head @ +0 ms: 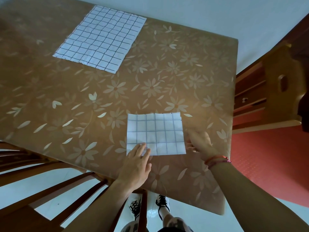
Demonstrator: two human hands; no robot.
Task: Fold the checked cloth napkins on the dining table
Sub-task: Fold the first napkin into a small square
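Head view. Folded napkin (pixel 155 133) flat on surface (pixel 50 91) near front edge, layers slightly offset at top right corner. Left hand (pixel 136 166) open, fingertips pressing napkin's near left corner. Right hand (pixel 199 142) blurred, fingers loose, just beside napkin's right edge; contact not determinable. Red bracelet (pixel 217 159) on right wrist. Unfolded napkin (pixel 100 39) spread flat at far side, well apart. Chair (pixel 41 178) at lower left.
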